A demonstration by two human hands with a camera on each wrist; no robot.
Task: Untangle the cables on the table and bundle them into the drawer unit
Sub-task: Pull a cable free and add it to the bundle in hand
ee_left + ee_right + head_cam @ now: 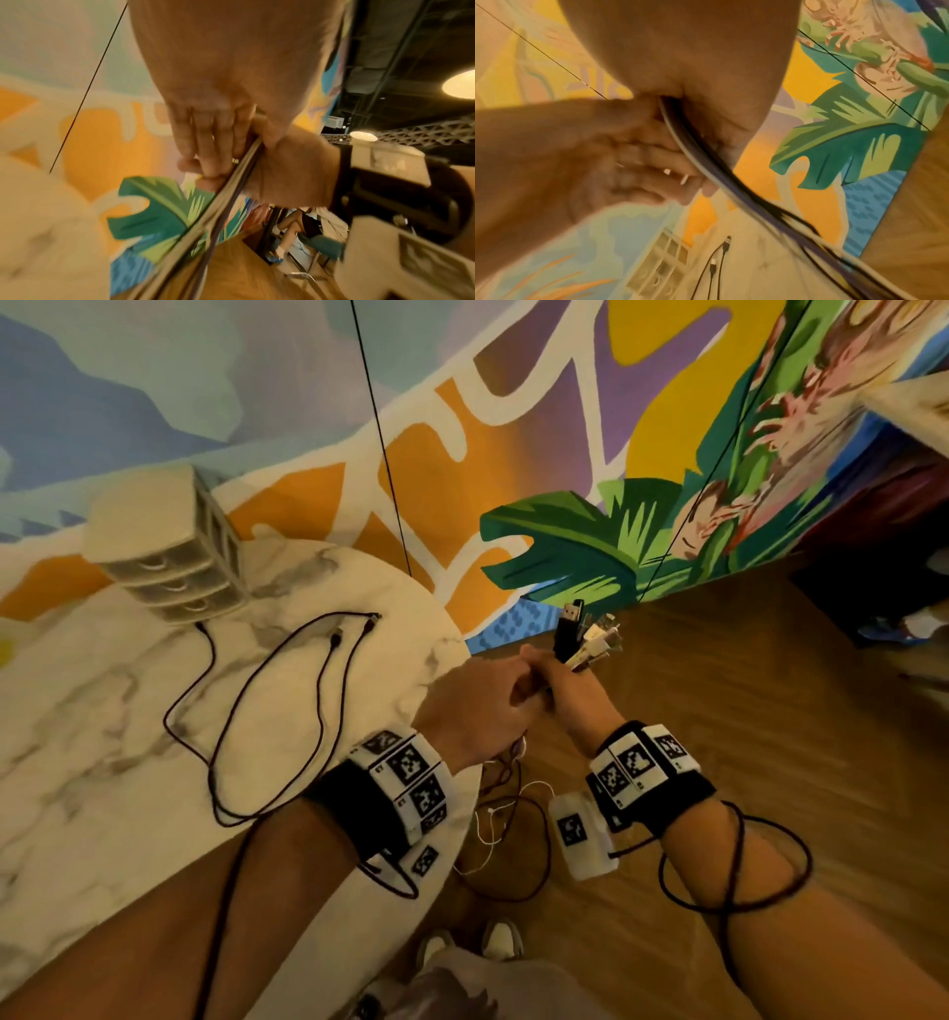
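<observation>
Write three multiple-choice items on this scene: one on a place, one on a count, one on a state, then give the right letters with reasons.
1. Where does the drawer unit stand?
A. on the marble table
B. on the wooden floor
C. in the person's lap

2. How many drawer fronts show on the unit?
A. one
B. three
C. six

3. What are the two hands doing?
A. resting flat on the table
B. both gripping the cable bundle
C. pulling a drawer open

Key: 1 A, the unit sits at the table's far edge by the mural wall. 2 B, three stacked fronts with handles show in the head view. 3 B, the left hand and right hand meet past the table's edge, fingers curled round the cables, plugs sticking up above them; a loose black cable lies on the table.
</observation>
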